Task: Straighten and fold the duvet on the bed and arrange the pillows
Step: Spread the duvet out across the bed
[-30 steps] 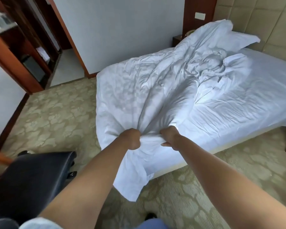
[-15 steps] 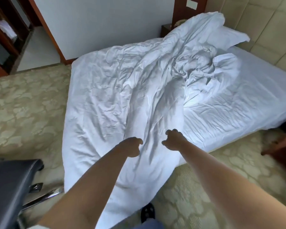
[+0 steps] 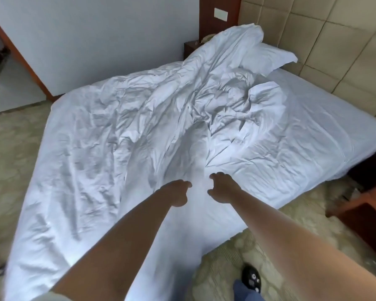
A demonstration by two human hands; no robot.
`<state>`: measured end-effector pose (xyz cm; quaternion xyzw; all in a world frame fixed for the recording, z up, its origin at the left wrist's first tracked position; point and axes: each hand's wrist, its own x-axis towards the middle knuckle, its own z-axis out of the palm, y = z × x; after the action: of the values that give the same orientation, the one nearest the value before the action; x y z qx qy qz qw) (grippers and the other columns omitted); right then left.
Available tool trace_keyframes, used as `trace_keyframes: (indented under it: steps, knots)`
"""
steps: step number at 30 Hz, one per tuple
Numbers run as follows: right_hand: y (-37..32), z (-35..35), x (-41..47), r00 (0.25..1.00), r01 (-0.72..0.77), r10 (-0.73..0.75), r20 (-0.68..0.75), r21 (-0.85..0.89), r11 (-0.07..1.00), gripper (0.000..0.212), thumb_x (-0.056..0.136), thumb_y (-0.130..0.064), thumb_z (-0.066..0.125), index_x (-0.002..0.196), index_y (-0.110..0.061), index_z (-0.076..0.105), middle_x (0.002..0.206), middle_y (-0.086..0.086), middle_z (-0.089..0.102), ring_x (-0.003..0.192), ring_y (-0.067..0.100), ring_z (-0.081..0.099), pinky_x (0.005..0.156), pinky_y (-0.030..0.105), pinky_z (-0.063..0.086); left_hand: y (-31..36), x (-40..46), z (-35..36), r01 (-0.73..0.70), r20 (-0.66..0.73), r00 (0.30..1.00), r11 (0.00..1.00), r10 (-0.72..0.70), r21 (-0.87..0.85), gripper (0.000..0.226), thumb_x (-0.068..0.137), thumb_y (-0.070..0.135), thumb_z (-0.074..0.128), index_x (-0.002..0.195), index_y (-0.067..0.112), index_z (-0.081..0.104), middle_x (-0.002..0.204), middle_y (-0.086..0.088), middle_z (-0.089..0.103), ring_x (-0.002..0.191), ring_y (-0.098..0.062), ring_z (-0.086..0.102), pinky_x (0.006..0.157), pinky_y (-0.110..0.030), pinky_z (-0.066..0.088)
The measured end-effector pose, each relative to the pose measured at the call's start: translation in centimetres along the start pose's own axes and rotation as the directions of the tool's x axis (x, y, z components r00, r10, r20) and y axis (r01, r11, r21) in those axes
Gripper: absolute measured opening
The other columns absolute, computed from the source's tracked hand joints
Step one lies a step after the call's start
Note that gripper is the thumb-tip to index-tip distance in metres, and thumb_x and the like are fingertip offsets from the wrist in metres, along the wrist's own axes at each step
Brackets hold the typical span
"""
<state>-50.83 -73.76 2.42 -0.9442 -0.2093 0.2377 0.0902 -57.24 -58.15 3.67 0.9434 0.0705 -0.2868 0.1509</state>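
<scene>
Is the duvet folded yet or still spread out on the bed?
Spread out, not folded. The duvet lies crumpled across the bed, bunched in a ridge toward the pillow, its near edge hanging toward the floor.

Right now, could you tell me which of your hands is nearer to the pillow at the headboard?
The right hand. It sits over the duvet on the pillow's side; the left hand is beside it, slightly farther away. Both are far from it.

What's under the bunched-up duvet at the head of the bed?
One pillow sticks out from under the duvet by the headboard. To the right, bare sheet shows. Whether another pillow lies beneath the heap cannot be seen.
</scene>
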Motion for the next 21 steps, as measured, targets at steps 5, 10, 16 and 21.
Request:
trace_keyframes:
  steps: [5, 10, 16, 21]
  knots:
    - [8.1, -4.7, 5.5, 0.998, 0.066, -0.065, 0.026, -0.044, 0.997, 0.054, 0.091, -0.028, 0.051, 0.141, -0.016, 0.036, 0.141, 0.006, 0.036, 0.132, 0.025, 0.033, 0.105, 0.038, 0.037, 6.4, 6.2, -1.9, 0.052, 0.016, 0.999, 0.998, -0.051, -0.032, 0.063, 0.090, 0.005, 0.043, 0.149, 0.021, 0.026, 0.153, -0.004, 0.028, 0.141, -0.021, 0.029, 0.113, -0.032, 0.029]
    - [14.1, -8.7, 11.3, 0.992, 0.121, -0.116, 0.039, -0.177, 0.977, 0.049, 0.091, -0.020, 0.048, 0.139, -0.015, 0.037, 0.134, 0.007, 0.040, 0.126, 0.026, 0.038, 0.098, 0.037, 0.038, 11.5, 12.0, -3.6, 0.092, -0.001, 0.996, 0.993, -0.093, -0.069, 0.063, 0.090, 0.006, 0.044, 0.148, 0.024, 0.028, 0.156, -0.001, 0.025, 0.143, -0.019, 0.026, 0.115, -0.033, 0.027]
    - [16.9, -9.4, 18.4, 0.964, 0.258, -0.222, 0.147, -0.309, 0.915, 0.056, 0.089, -0.012, 0.050, 0.142, -0.014, 0.032, 0.151, 0.009, 0.024, 0.136, 0.026, 0.027, 0.106, 0.037, 0.033, 12.0, 20.2, -4.8, 0.144, 0.041, 0.989, 0.986, -0.141, -0.079, 0.065, 0.088, 0.004, 0.043, 0.148, 0.022, 0.029, 0.148, -0.002, 0.033, 0.139, -0.021, 0.031, 0.110, -0.037, 0.034]
    - [18.4, -9.2, 25.4, 0.926, 0.374, -0.304, 0.223, -0.433, 0.820, 0.065, 0.090, -0.011, 0.052, 0.148, -0.014, 0.023, 0.158, 0.011, 0.009, 0.143, 0.027, 0.016, 0.113, 0.037, 0.024, 10.7, 29.0, -5.6, 0.169, -0.025, 0.984, 0.973, -0.175, -0.155, 0.062, 0.084, 0.005, 0.048, 0.143, 0.015, 0.033, 0.142, -0.007, 0.036, 0.132, -0.024, 0.036, 0.107, -0.036, 0.037]
